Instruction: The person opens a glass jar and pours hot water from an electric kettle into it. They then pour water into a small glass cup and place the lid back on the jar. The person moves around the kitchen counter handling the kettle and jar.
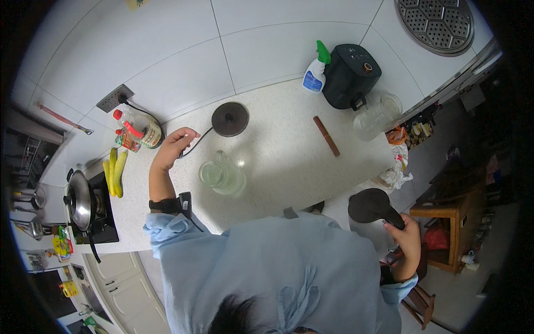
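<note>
My right hand (pixel 405 238) grips the black handle of an electric kettle (pixel 369 206) with a dark lid, held beyond the counter's front edge at the right. Over the left part of the counter, my left hand (pixel 173 148) has loosely bent fingers, and its palm side is hidden. A black cord (pixel 197 142) runs from the round kettle base (pixel 230 120) to behind this hand; whether the fingers touch it I cannot tell. In front of me a glass pitcher (pixel 227 177) with pale greenish liquid stands on the counter.
A brown stick-like object (pixel 326 136) lies near a glass jar (pixel 377 117), a black air fryer (pixel 352 77) and a spray bottle (pixel 315 77). Leftward are bottles (pixel 146 131), yellow-green elongated produce (pixel 119 173) and a lidded wok (pixel 80 200) on the stove. Plastic bags (pixel 394 171) sit beyond the counter's right end.
</note>
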{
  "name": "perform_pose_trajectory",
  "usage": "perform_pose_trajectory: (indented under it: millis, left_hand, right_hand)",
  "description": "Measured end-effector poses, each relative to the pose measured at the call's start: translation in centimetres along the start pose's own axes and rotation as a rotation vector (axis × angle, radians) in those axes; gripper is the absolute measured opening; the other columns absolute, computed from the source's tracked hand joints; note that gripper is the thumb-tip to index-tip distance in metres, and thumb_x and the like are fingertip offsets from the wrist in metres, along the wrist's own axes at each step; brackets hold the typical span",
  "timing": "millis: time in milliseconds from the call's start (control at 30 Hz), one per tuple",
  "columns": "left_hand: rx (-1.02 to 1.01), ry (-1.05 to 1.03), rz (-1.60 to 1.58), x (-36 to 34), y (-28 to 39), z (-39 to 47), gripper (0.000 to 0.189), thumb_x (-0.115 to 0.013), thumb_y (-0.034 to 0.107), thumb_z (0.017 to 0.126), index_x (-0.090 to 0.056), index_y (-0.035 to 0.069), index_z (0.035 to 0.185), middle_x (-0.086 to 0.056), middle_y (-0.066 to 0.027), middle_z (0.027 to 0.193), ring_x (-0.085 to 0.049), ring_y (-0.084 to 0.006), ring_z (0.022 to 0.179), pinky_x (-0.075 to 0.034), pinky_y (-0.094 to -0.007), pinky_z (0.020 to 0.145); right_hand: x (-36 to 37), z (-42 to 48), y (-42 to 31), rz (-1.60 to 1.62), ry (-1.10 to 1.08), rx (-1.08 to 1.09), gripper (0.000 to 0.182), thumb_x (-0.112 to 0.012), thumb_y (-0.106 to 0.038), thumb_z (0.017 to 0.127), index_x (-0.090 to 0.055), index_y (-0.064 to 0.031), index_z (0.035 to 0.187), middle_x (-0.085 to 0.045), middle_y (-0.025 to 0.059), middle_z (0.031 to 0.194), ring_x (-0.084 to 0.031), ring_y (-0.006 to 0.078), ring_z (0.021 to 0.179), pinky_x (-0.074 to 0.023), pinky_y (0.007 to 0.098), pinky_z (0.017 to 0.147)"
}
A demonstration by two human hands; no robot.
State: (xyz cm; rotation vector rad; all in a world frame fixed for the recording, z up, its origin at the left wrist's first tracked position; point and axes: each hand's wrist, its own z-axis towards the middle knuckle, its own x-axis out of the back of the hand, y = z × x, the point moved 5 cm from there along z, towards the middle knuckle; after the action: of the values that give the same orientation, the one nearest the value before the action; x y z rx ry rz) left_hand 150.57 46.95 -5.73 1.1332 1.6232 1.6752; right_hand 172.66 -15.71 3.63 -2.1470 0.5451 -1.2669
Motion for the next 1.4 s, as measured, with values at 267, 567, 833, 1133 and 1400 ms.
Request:
perform_pose_trajectory:
  millis: [267, 567, 833, 1133, 1400]
  left_hand:
    - [0.153, -0.523, 0.127, -3.2, 1.4, 0.0, 0.039, -0.067, 0.029, 0.09, -0.067, 0.013, 0.126, -0.066, 0.0002, 0.117, -0.056, -0.0105, 0.099, -0.044, -0.0235, 0.083]
    - [0.091, -0.847, -0.068, -5.5, 0.1, 2.0, 0.044, -0.07, 0.026, 0.088, -0.064, 0.01, 0.128, -0.064, -0.0045, 0.126, -0.056, -0.0156, 0.113, -0.042, -0.0284, 0.098]
    - [0.079, -0.826, -0.115, -5.3, -2.0, 2.5, 0.035, -0.068, 0.024, 0.088, -0.068, 0.007, 0.119, -0.065, -0.0019, 0.117, -0.056, -0.0143, 0.109, -0.041, -0.0286, 0.098]
    - [0.112, -0.701, -0.145, -4.3, -2.6, 0.8, 0.036, -0.071, 0.025, 0.086, -0.068, 0.006, 0.116, -0.066, -0.002, 0.115, -0.057, -0.0154, 0.108, -0.043, -0.0279, 0.095]
    - [0.097, -0.469, -0.184, -3.1, -3.7, -2.2, 0.036, -0.073, 0.026, 0.085, -0.068, 0.007, 0.116, -0.065, -0.0015, 0.112, -0.057, -0.0148, 0.102, -0.044, -0.0281, 0.092]
  right_hand:
    - [-0.5, 0.1, -1.3, -0.026, -0.001, 0.043, 0.026, -0.081, -0.017, 0.074, -0.06, -0.0013, 0.078, -0.053, -0.0026, 0.06, -0.047, 0.0061, 0.051, -0.0368, 0.0239, 0.045]
    - [-0.5, -0.2, 0.3, 0.002, 0.022, 0.034, 0.025, -0.081, -0.016, 0.075, -0.061, -0.0013, 0.079, -0.052, -0.0023, 0.06, -0.047, 0.0065, 0.051, -0.0366, 0.025, 0.045]
    - [-0.5, -0.5, -0.4, -0.076, 0.014, -0.01, 0.024, -0.08, -0.016, 0.076, -0.061, -0.0014, 0.079, -0.052, -0.0023, 0.061, -0.046, 0.0065, 0.051, -0.0366, 0.0252, 0.045]
    - [-0.7, 0.2, -1.1, -0.063, 0.009, 0.028, 0.023, -0.08, -0.014, 0.076, -0.062, -0.0019, 0.08, -0.053, -0.0029, 0.062, -0.047, 0.0059, 0.051, -0.0374, 0.0242, 0.045]
    - [-1.0, 1.3, -0.1, -0.083, -0.04, 0.043, 0.023, -0.08, -0.014, 0.077, -0.061, -0.0019, 0.079, -0.052, -0.0033, 0.06, -0.046, 0.0059, 0.05, -0.0365, 0.0246, 0.045]
